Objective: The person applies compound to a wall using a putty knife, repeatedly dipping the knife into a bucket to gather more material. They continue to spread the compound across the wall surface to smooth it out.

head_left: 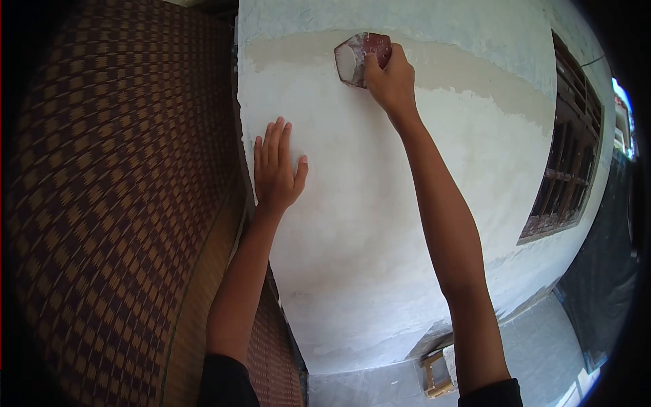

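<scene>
My right hand [393, 81] grips a putty knife [374, 46] with a reddish-brown handle part and a wide blade smeared with pale filler. The blade lies against the upper part of the white wall [352, 203], over a greyish-beige band [468, 68] that runs across it. Lower down and to the left, my left hand [277, 169] rests flat on the wall near its left edge, fingers stretched upward and thumb apart, holding nothing.
A brown and tan woven panel [122, 149] stands along the left side. On the right, a dark wooden window frame [566, 149] is set in the wall. A small wooden stool [441, 373] stands on the grey tiled floor [366, 390]. Dark sheeting [597, 258] hangs at far right.
</scene>
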The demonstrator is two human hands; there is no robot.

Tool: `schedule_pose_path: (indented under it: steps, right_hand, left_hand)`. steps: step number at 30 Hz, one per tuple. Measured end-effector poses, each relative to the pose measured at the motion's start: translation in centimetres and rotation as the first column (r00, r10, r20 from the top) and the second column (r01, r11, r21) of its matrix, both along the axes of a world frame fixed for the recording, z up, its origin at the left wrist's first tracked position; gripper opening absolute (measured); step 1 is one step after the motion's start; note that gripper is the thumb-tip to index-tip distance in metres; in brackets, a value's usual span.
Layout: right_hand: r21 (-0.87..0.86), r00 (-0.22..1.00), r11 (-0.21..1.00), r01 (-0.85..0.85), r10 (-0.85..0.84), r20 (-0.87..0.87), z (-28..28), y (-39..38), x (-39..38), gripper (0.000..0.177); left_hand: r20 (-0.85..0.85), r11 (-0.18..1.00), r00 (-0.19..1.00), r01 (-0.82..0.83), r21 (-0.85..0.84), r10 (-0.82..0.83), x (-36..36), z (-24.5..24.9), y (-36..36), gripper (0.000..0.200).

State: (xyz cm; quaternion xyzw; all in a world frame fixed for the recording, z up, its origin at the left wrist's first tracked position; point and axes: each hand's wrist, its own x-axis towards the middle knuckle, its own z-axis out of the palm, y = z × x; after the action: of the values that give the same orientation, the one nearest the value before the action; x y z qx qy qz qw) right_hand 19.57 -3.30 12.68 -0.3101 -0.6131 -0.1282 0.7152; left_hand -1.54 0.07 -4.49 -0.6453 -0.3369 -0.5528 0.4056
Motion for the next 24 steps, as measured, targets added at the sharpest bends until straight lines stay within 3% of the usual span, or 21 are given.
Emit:
schedule_pose_path:
  steps: [3,5,6,7,9,13,15,16,17,21,24]
  right_hand:
    - [-0.006,0.998,0.999,0.034,-0.034,-0.046,0.4,-0.4,0.4,0.034]
    - [0.083,0.989,0.986,-0.141,0.144,-0.03,0.1,-0.5,-0.1,0.034]
    - [0.073,0.995,0.992,-0.1,0.097,0.036,0.0,0.1,-0.5,0.034]
    - [0.062,0.99,0.997,0.055,-0.063,0.127,-0.2,0.3,-0.6,0.035]
    - [-0.019,0.989,0.991,0.131,-0.13,0.068,0.0,0.2,0.2,0.034]
    - [0.009,0.995,1.0,-0.027,0.028,-0.097,0.2,0.2,1.5,0.034]
    - [0.059,0.995,0.994,-0.096,0.096,0.003,-0.3,0.1,0.8,0.035]
    - [0.042,0.993,0.998,0.048,-0.053,0.109,-0.5,0.0,0.8,0.036]
    - [0.039,0.993,0.998,0.052,-0.056,0.105,-0.6,0.1,1.2,0.036]
    - [-0.061,0.988,0.998,0.007,-0.017,-0.154,-0.4,-0.2,3.5,0.035]
    - [0.053,0.991,0.995,-0.084,0.089,-0.097,-0.9,-0.6,2.3,0.033]
  left_hand:
    - [0.005,1.0,1.0,0.002,0.008,-0.002,-0.2,0.1,0.0,0.064]
    - [0.013,1.0,1.0,0.004,-0.01,-0.004,0.0,0.1,0.0,0.064]
    - [0.01,1.0,1.0,0.007,-0.01,-0.007,0.0,0.2,0.0,0.064]
    - [0.008,1.0,1.0,0.003,-0.003,-0.003,0.0,0.2,0.0,0.064]
    - [0.001,1.0,1.0,0.002,0.001,-0.002,-0.1,0.0,-0.1,0.064]
    - [0.011,1.0,1.0,0.015,-0.005,-0.015,-0.1,-0.1,0.0,0.063]
    - [0.013,1.0,1.0,0.022,-0.007,-0.022,0.1,0.1,0.1,0.063]
    - [0.009,1.0,1.0,0.011,-0.003,-0.011,0.0,0.1,0.1,0.063]
    - [0.004,1.0,1.0,0.0,0.0,0.0,-0.1,0.1,0.0,0.063]
    - [0.006,1.0,1.0,0.004,-0.001,-0.004,-0.1,0.0,-0.1,0.063]
    - [0.011,1.0,1.0,0.014,0.009,-0.014,0.1,0.0,0.0,0.063]
